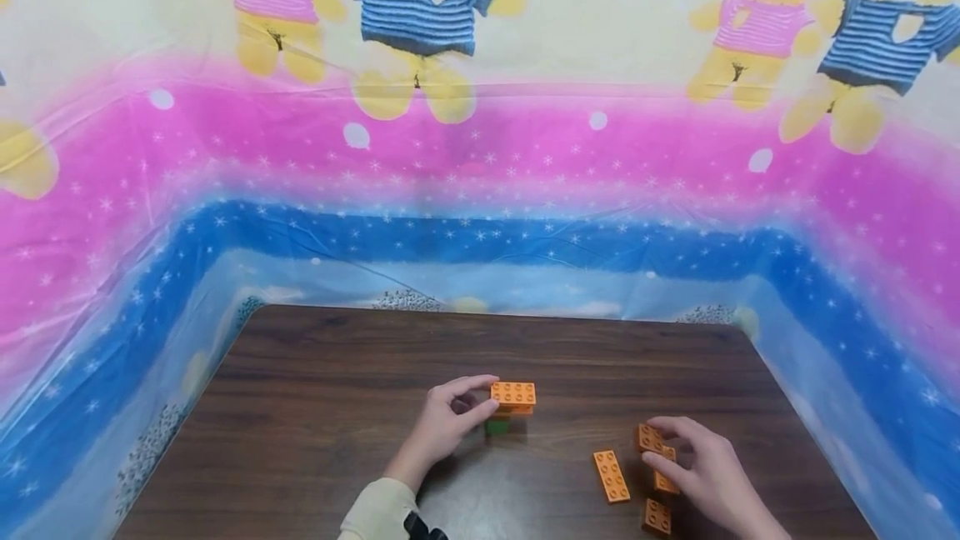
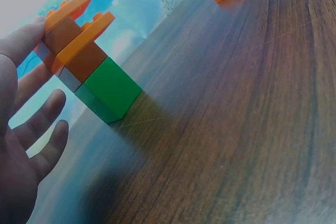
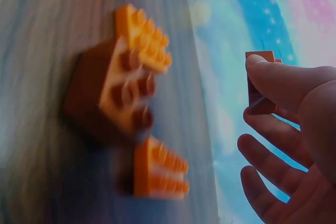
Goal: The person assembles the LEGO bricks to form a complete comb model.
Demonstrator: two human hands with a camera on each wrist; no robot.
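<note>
A toy brick tower stands upright on the table. Its base is a green block (image 2: 107, 90), with brown bricks (image 2: 89, 61) and thin orange plates alternating above; the top orange plate (image 1: 513, 392) shows its studs. My left hand (image 1: 442, 422) grips the tower near its top between thumb and fingers, the other fingers spread beside it. On the right, my right hand (image 1: 708, 465) pinches a small brown brick (image 1: 649, 437) between thumb and fingertips, raised off the table in the right wrist view. Beneath that hand lies an orange plate (image 1: 665, 475), partly hidden by the thumb.
Another orange plate (image 1: 611, 476) lies studs up between the hands. Closer to the near edge sits a second loose brown brick (image 1: 657, 517). The dark wooden table (image 1: 345, 365) is bordered by a printed cloth (image 1: 480, 240) at its back and sides.
</note>
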